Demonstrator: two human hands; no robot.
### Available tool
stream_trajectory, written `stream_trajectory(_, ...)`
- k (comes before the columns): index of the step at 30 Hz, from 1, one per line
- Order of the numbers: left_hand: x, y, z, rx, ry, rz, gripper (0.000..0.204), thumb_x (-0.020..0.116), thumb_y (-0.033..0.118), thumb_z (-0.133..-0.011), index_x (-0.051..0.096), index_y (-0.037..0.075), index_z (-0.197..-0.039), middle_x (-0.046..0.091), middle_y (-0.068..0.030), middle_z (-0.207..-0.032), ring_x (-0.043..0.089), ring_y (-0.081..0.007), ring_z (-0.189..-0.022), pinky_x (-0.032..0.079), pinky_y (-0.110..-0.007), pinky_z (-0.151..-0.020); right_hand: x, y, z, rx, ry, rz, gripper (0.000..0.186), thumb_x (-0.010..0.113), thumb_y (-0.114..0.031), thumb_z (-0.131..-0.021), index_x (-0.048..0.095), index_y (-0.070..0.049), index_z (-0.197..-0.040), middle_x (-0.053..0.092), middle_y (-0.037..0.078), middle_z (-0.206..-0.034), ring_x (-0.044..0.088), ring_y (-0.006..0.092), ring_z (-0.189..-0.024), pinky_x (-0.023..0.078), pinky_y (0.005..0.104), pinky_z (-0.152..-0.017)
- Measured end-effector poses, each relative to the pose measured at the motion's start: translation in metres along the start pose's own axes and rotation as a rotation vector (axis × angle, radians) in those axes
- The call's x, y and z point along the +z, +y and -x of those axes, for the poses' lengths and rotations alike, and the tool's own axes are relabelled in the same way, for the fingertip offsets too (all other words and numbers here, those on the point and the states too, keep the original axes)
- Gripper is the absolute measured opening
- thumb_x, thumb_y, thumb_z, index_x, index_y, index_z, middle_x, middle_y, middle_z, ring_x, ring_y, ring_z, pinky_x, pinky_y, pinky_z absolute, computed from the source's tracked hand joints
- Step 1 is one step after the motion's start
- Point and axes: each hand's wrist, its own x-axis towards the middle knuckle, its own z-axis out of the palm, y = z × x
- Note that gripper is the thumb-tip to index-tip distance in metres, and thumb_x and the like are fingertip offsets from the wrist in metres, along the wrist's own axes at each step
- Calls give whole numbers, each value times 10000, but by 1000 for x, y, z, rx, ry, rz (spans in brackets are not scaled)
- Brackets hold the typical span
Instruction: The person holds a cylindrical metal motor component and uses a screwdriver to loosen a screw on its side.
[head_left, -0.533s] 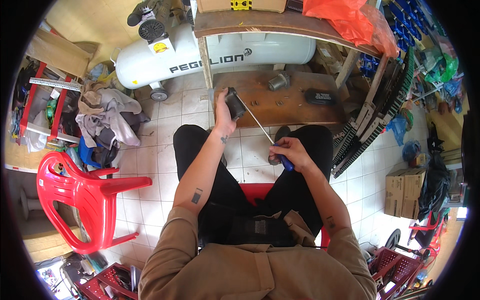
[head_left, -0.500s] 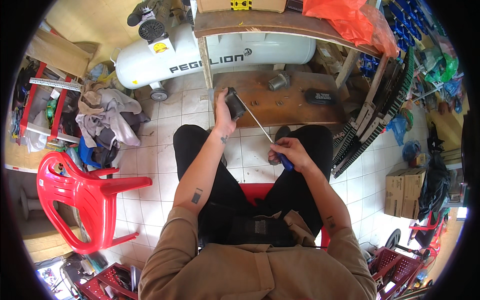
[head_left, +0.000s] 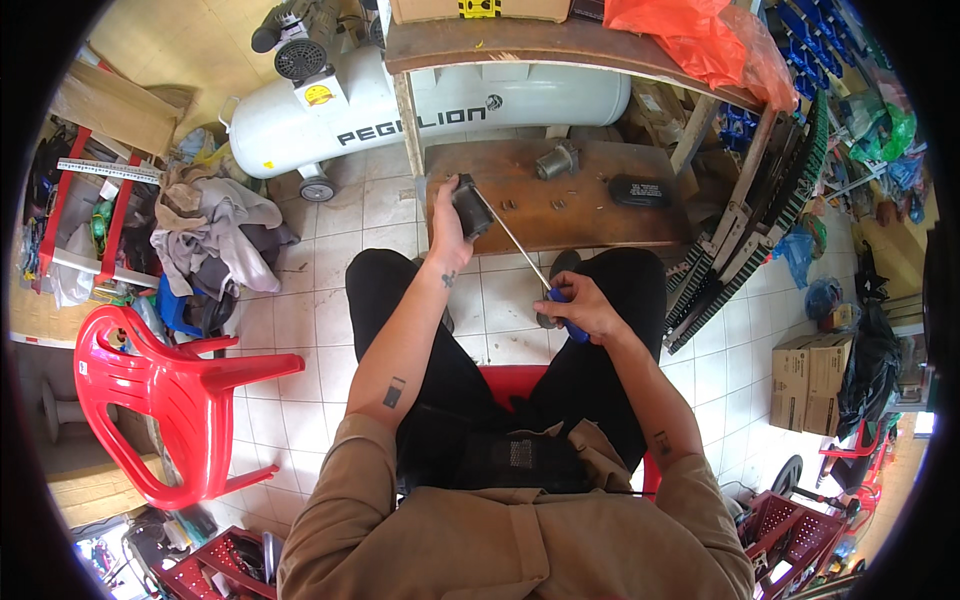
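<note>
Just shifting the right hand's (head_left: 588,311) grip on the long, steel-shafted, blue-handled screwdriver (head_left: 513,240), with more blue showing ahead of the grasp than a moment ago. Keeping the dark, boxy, metal-looking part (head_left: 470,206) clasped in the left hand (head_left: 447,226), ahead and left of the right one. Probably just resetting the hold mid-job, with no visible change to the part.
</note>
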Motion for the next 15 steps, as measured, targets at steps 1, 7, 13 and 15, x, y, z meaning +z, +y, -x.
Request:
stream_trajectory(1,0,0,0,1,-1,0,332,547,501,-922,609,180,-984,676,-35,-861,664,-208,-813,514,-364,-773,-1,1,-1,0,-8,43,309,811,-212,-845,631,19,-945,654,95,-745,595,123,-596,501,273,-543)
stream_trajectory(7,0,0,1,-7,2,16,352,548,503,-921,599,158,-968,659,-56,-841,662,-222,-805,522,-372,-790,-2,8,-5,63,-51,-91,411,717,-303,-931,654,51,-1129,643,57,-748,599,131,-626,545,271,-629)
stream_trajectory(13,5,0,3,2,2,13,352,554,504,-920,600,158,-968,660,-55,-850,666,-223,-817,522,-373,-794,-7,27,-12,79,-57,-154,445,546,-372,-1031,624,3,-1256,566,16,-736,553,121,-597,512,273,-584)
stream_trajectory(15,1,-1,0,1,30,-1,351,555,505,-919,600,160,-970,662,-53,-852,668,-221,-821,521,-374,-796,-6,15,-9,115,-77,-221,421,598,-349,-1006,619,9,-1227,579,31,-759,549,120,-588,489,269,-548)
